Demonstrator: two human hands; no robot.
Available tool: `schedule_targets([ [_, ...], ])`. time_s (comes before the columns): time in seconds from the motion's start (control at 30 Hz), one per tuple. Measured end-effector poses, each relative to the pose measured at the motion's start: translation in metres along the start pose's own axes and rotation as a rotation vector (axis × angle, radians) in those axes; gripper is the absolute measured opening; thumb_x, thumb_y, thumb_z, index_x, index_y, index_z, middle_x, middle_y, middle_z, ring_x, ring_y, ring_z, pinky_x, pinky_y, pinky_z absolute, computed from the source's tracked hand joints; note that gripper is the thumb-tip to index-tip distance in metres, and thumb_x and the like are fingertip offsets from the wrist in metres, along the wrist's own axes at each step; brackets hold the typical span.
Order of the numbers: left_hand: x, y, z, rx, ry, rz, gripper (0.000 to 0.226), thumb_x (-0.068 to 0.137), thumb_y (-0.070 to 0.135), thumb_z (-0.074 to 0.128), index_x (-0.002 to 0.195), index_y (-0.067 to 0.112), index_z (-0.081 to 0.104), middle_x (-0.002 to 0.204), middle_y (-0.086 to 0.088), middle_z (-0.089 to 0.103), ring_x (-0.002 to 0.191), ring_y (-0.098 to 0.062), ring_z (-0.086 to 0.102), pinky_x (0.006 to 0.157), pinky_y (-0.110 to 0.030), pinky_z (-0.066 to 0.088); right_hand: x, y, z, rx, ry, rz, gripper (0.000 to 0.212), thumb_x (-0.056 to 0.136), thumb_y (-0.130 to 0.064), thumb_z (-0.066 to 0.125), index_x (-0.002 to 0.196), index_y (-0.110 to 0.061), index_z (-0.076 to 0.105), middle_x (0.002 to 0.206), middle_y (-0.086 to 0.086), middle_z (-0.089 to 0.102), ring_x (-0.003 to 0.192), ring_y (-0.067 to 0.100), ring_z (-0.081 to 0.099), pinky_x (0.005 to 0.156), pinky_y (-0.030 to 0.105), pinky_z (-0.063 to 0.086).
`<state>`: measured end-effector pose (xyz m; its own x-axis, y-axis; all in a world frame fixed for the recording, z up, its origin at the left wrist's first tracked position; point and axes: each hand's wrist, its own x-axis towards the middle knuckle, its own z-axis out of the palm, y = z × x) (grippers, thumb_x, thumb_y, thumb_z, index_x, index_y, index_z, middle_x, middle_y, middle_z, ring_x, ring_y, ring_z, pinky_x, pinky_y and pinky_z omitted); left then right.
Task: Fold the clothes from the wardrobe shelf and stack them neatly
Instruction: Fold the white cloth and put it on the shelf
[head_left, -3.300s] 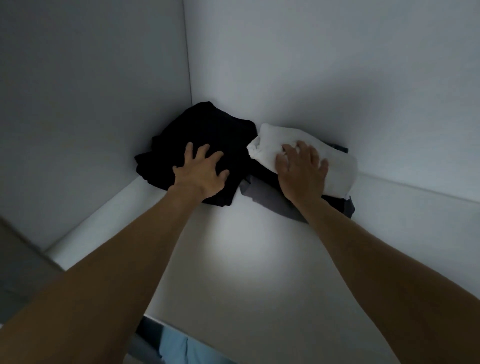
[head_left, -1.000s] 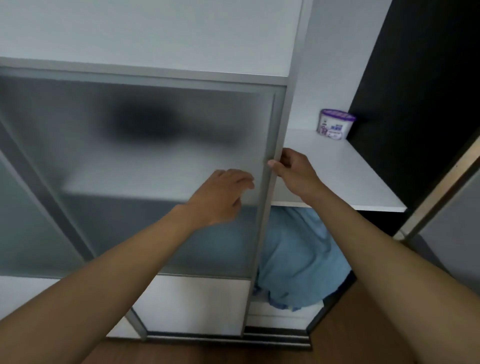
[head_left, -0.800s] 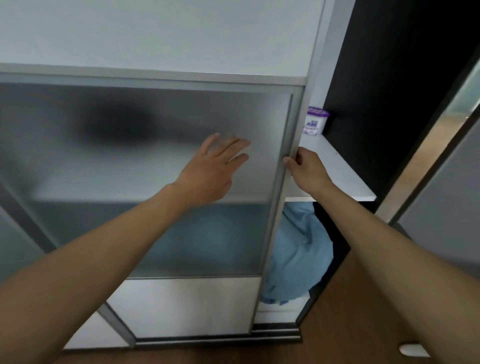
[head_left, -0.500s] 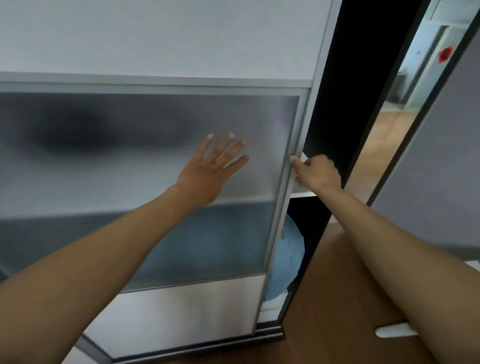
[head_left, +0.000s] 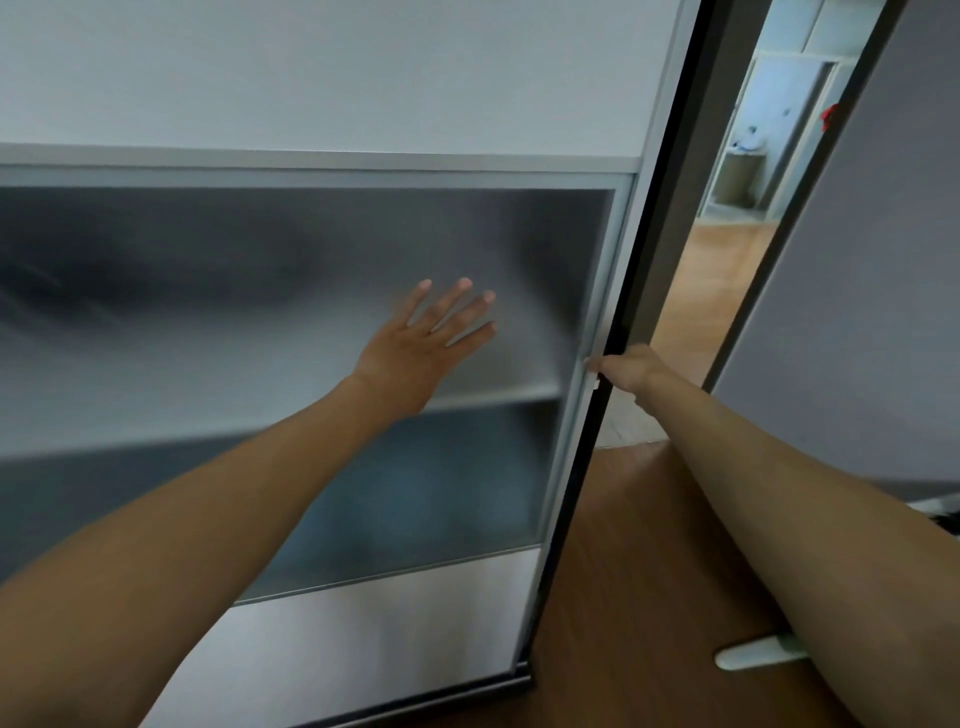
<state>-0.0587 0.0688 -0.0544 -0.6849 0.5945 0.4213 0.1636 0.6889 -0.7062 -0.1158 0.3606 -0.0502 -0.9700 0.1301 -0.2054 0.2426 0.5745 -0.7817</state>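
The wardrobe's frosted sliding door (head_left: 260, 338) fills most of the view and reaches the dark right frame (head_left: 649, 260). My left hand (head_left: 426, 348) lies flat on the glass with straight spread fingers. My right hand (head_left: 626, 369) grips the door's right edge, fingers curled round the metal frame. Behind the glass a dark blur of clothes (head_left: 130, 280) shows on the upper shelf, and a blue blur (head_left: 415, 504) below the shelf board. No garment is in either hand.
Wooden floor (head_left: 649, 571) lies to the right of the wardrobe. A grey wall panel (head_left: 857, 312) stands at the right, with a doorway (head_left: 753, 156) into another room beyond. A small white object (head_left: 753, 654) lies on the floor under my right forearm.
The sliding door has moved right until it covers the shelf opening; the purple tub and blue cloth are no longer in open view. Both hands moved right with the door.
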Motion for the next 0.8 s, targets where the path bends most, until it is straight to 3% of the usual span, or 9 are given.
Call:
schedule_targets([
  [0.1, 0.014, 0.010, 0.000, -0.042, 0.002, 0.002, 0.099, 0.078, 0.019, 0.063, 0.159, 0.025, 0.007, 0.167, -0.006, -0.006, 0.153, -0.034, -0.004, 0.119, -0.057, -0.008, 0.010, 0.006, 0.001, 0.011, 0.055, -0.021, 0.051, 0.095, -0.020, 0.064, 0.132, 0.011, 0.048, 0.137, 0.022, 0.053, 0.124, 0.036, 0.052, 0.090, 0.034, 0.043],
  [0.2, 0.024, 0.018, 0.003, -0.021, 0.028, 0.014, 0.102, 0.078, 0.019, 0.065, 0.159, 0.025, 0.003, 0.167, -0.005, -0.004, 0.153, -0.033, -0.002, 0.120, -0.056, -0.004, 0.018, 0.009, 0.006, -0.024, 0.149, -0.055, 0.028, 0.093, -0.007, 0.058, 0.114, 0.012, 0.059, 0.111, 0.022, 0.063, 0.107, 0.037, 0.060, 0.082, 0.040, 0.050],
  [0.3, 0.032, 0.021, 0.008, -0.035, 0.039, 0.027, 0.106, 0.077, 0.025, 0.069, 0.159, 0.026, 0.002, 0.167, -0.003, -0.003, 0.152, -0.031, -0.005, 0.120, -0.054, -0.007, 0.024, 0.011, 0.009, -0.042, 0.228, -0.075, 0.024, 0.090, -0.004, 0.056, 0.108, 0.012, 0.062, 0.093, 0.017, 0.058, 0.091, 0.032, 0.060, 0.072, 0.033, 0.042],
  [0.43, 0.037, 0.025, 0.010, -0.023, -0.008, 0.028, 0.114, 0.075, 0.034, 0.073, 0.159, 0.026, -0.004, 0.167, -0.003, -0.009, 0.150, -0.030, -0.016, 0.118, -0.054, -0.015, 0.031, 0.017, 0.007, -0.045, 0.245, -0.092, 0.020, 0.090, -0.003, 0.055, 0.104, 0.010, 0.061, 0.093, 0.017, 0.057, 0.087, 0.029, 0.055, 0.072, 0.034, 0.043],
  [0.53, 0.036, 0.029, 0.007, -0.023, -0.001, 0.011, 0.107, 0.078, 0.026, 0.067, 0.159, 0.026, -0.002, 0.167, -0.004, -0.006, 0.152, -0.032, -0.008, 0.119, -0.056, -0.009, 0.032, 0.018, 0.007, -0.043, 0.235, -0.101, 0.013, 0.090, -0.003, 0.055, 0.097, 0.006, 0.060, 0.091, 0.017, 0.056, 0.085, 0.030, 0.055, 0.070, 0.034, 0.042],
  [0.67, 0.036, 0.035, -0.003, -0.041, 0.026, -0.025, 0.086, 0.081, 0.013, 0.048, 0.159, 0.025, 0.015, 0.167, -0.005, 0.004, 0.153, -0.034, 0.005, 0.119, -0.058, 0.001, 0.031, 0.021, 0.006, -0.047, 0.227, -0.096, 0.014, 0.091, -0.004, 0.056, 0.097, 0.008, 0.060, 0.092, 0.019, 0.058, 0.087, 0.030, 0.057, 0.071, 0.035, 0.044],
  [0.8, 0.020, 0.042, -0.016, -0.200, -0.005, -0.068, 0.073, 0.076, 0.018, 0.043, 0.149, 0.016, 0.042, 0.166, -0.008, 0.016, 0.152, -0.033, 0.015, 0.119, -0.057, 0.011, 0.010, 0.024, 0.030, 0.169, 0.311, -0.097, 0.041, 0.089, -0.006, 0.063, 0.126, 0.005, 0.050, 0.122, 0.022, 0.058, 0.115, 0.036, 0.057, 0.091, 0.035, 0.045],
])
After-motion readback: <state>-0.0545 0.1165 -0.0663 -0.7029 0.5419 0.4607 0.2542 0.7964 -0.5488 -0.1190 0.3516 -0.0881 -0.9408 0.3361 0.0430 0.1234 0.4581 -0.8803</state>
